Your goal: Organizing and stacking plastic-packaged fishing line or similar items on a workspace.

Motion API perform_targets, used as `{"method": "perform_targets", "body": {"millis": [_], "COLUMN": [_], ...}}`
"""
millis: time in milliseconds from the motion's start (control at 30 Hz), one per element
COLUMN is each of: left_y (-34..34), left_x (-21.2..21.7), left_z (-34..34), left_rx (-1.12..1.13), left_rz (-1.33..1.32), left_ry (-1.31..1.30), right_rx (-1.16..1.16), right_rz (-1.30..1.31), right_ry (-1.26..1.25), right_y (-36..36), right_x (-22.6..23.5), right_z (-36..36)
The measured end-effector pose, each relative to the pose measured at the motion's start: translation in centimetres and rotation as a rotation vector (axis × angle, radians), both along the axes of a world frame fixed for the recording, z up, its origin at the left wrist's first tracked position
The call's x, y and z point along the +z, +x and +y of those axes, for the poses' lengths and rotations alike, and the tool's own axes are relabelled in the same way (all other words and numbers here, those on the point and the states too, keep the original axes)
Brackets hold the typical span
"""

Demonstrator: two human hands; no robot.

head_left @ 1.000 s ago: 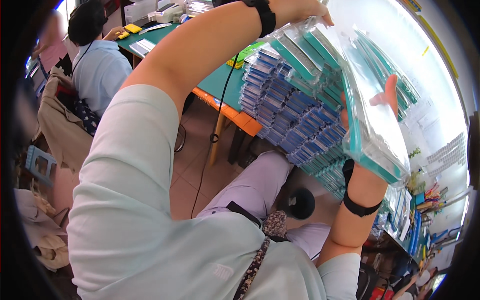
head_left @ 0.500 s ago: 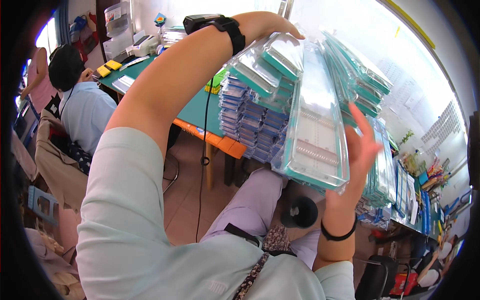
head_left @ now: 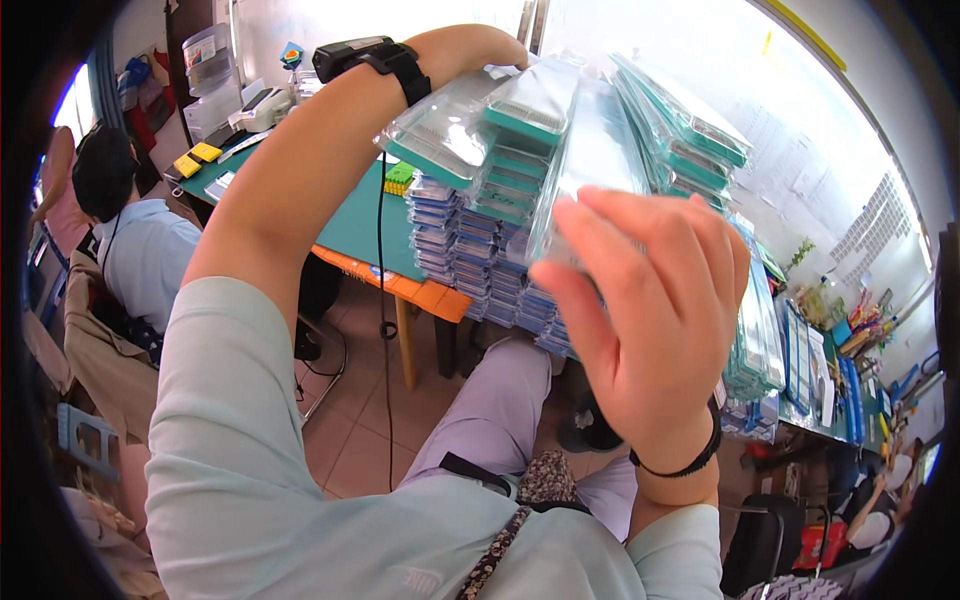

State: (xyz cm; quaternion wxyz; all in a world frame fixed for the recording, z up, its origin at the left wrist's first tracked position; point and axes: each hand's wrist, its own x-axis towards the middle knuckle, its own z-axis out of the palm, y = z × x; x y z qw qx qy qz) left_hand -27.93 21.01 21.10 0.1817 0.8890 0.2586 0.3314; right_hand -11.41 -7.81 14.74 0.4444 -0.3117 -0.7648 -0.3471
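Observation:
Stacks of flat, long plastic cases with teal bases and clear covers lie in front of me. My left hand (head_left: 490, 48) reaches over the far end of the left stack; its fingertips are hidden, so its grip does not show. Below it, a teal case (head_left: 440, 130) juts out toward the left, beside another teal case (head_left: 530, 105). My right hand (head_left: 660, 290) is raised in front of a long clear-covered case (head_left: 595, 150), covering its near end. Its fingers are curved and the thumb stands apart, with nothing seen between them.
Blue-edged cases (head_left: 435, 235) are piled beneath on the green table (head_left: 350, 225), which has an orange edge strip (head_left: 390, 280). More teal cases (head_left: 690, 130) stand to the right. A black cable (head_left: 383, 240) hangs down. A seated person (head_left: 145, 240) is at the left; a dark bin (head_left: 590, 425) is below.
My right hand has risen from beside the long case to in front of it, turning over. The view has shifted, and the left teal case now sits farther from its neighbour.

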Motion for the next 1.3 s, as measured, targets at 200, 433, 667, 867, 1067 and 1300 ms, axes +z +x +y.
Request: {"method": "perform_targets", "body": {"millis": [200, 433, 667, 867, 1067, 1300], "left_y": [-2.2, 2.0, 1.4, 1.5, 1.3, -2.5], "left_x": [-0.1, -0.3, -0.3, 0.4, 0.4, 1.0], "left_z": [4.9, 3.0, 3.3, 5.3, 5.8, 4.4], "left_rx": [-0.007, 0.354, 0.256, 0.205, 0.196, 0.156], "left_rz": [0.335, 0.390, 0.317, 0.294, 0.286, 0.217], "left_ry": [0.341, -0.046, -0.103, -0.142, -0.178, -0.206], "right_rx": [-0.263, -0.223, -0.409, -0.400, -0.263, -0.022], "right_rz": [-0.025, -0.020, 0.068, 0.007, 0.121, 0.218], "right_ry": [-0.070, -0.007, 0.043, -0.076, 0.177, 0.149], "right_y": [0.3, -0.7, -2.1, -1.5, -1.2, -1.3], "right_x": [-0.9, -1.2, -1.5, -1.4, -2.0, -2.0], "right_z": [1.5, 4.1, 7.9, 9.7, 12.1, 12.6]}}
